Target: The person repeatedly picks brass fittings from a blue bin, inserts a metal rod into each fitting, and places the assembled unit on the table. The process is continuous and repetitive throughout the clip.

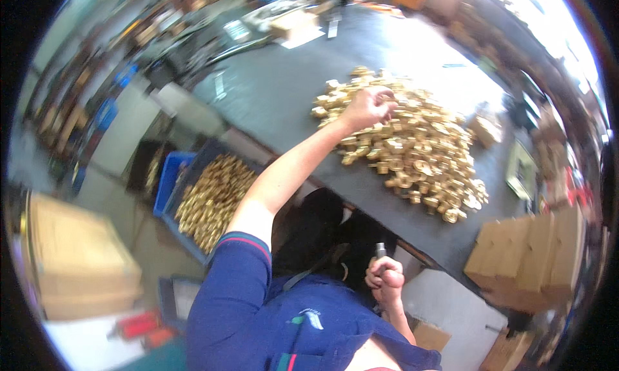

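Observation:
A large heap of brass fittings (425, 145) is spread over the dark tabletop (277, 94). My left hand (371, 107) reaches out over the far left part of this heap, its fingers bent together; whatever they may hold is too small to make out. Close to my body, below the table's front edge, my right hand (385, 279) is wrapped round a grey metal cylinder (381, 249). The cylinder's upper end sticks up out of the fist, and the rest is hidden by the fingers.
Left of my legs stands a grey bin (216, 200) full of brass parts, with a blue bin (171, 177) beside it. Cardboard boxes (525, 258) stand at the table's right end, and another large box (80, 258) is at far left. A small carton (293, 24) sits on the table's far side.

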The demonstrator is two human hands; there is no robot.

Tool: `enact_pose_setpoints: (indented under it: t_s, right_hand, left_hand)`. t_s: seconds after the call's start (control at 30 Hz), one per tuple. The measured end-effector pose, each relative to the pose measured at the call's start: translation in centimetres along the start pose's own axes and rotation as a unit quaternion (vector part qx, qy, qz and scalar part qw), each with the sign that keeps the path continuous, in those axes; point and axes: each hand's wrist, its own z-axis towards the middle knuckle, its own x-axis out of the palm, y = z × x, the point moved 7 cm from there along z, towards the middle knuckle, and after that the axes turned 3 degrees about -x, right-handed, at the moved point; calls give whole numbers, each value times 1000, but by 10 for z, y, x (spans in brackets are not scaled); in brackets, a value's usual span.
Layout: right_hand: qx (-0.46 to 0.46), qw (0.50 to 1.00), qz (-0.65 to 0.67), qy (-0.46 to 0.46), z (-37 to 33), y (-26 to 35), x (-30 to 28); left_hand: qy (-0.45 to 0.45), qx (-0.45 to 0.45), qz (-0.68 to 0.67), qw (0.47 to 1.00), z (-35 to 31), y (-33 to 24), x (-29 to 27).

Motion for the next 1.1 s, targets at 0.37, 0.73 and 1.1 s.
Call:
enact_pose_setpoints:
  t_s: [0.37, 0.73, 1.1]
  right_hand:
    - [116, 992, -36, -12, 21, -42, 29]
    - [151, 980, -131, -4, 42, -64, 72]
    - [174, 973, -149, -36, 34, -64, 54]
  left_hand:
    - [-470, -233, 1, 851, -411, 115, -263]
    - [-396, -394, 489, 670, -501, 157, -341]
    - [-62, -578, 586, 564, -481, 210, -343]
